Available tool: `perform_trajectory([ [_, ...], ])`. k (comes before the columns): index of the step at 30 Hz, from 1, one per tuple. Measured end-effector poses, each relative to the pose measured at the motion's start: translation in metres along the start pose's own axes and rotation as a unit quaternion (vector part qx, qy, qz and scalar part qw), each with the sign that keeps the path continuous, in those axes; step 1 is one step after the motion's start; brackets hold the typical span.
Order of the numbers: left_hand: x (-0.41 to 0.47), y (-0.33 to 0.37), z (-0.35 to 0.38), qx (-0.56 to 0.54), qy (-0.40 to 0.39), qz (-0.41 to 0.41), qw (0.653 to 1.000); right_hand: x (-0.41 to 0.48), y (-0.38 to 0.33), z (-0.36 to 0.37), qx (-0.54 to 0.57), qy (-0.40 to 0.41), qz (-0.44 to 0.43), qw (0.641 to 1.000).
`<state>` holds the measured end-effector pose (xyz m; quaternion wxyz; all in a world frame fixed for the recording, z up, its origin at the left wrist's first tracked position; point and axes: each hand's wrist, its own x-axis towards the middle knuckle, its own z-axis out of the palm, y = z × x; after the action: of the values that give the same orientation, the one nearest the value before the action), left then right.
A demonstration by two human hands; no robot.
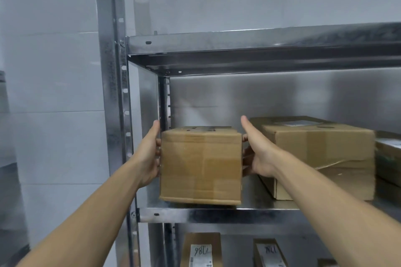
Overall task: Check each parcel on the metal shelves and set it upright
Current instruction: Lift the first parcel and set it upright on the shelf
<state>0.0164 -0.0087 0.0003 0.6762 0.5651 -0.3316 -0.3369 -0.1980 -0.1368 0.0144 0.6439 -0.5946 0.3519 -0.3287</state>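
At the centre of the frame, a small box [200,167] is at the front left of the metal shelf [195,215]. The left hand [149,154] and right hand [258,154] grip its two sides, fingers curled against the cardboard, thumbs up. A larger box [321,154] lies just right of it.

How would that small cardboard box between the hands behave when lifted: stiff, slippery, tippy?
Probably stiff: the small box shows square edges between the left hand and right hand. Its taped face looks smooth, so it may slip if squeezed lightly. Its broad flat base suggests it won't roll or tip on the shelf.
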Motion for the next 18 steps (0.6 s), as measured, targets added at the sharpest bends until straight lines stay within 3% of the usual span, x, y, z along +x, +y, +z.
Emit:
perform_trajectory([
  [6, -0.002, -0.005, -0.003, 0.050, -0.022, -0.064, 0.996, 0.004, 0.005, 0.003, -0.053, -0.032, 0.043, 0.997],
  [18, 0.006, 0.009, 0.007, 0.129, 0.014, -0.089, 0.988, 0.012, -0.009, 0.013, -0.161, -0.016, 0.066, 0.985],
])
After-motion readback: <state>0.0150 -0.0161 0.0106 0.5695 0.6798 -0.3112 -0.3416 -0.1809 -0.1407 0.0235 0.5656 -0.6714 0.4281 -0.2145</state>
